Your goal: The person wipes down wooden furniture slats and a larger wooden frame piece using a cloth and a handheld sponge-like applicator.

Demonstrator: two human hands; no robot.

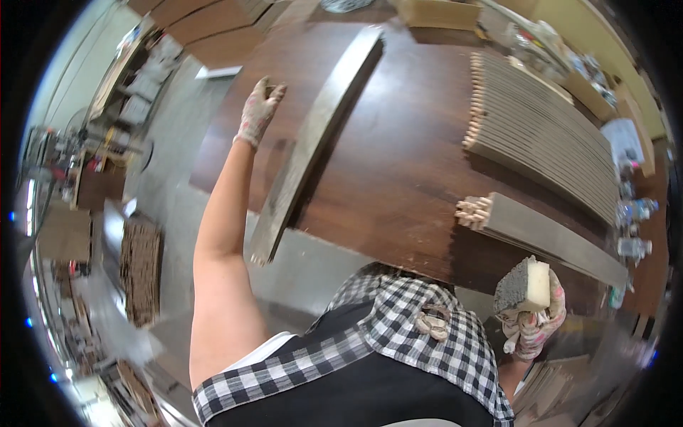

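Observation:
My left hand (260, 112), in a pale patterned glove, reaches out over the far left of the brown table. Its fingers are slightly curled, with a gap between thumb and fingers, and nothing shows in them. Beside it, a long grey strip (311, 146) lies aslant, its near end jutting past the table's front edge. Down at the front right, my right hand (546, 324), gloved too, is closed around a sponge block (530, 285) with a dark grey side and a cream side. A pale crumpled cloth or loose glove part hangs under the sponge.
The brown table (398, 171) spans the middle. At its right lie a wide row of grey strips (544, 128) with light brown ends and a smaller bundle (548, 235). Plastic bottles (634, 247) stand beyond. A cardboard box (440, 14) sits at the back; a cardboard stack (140, 274) stands left.

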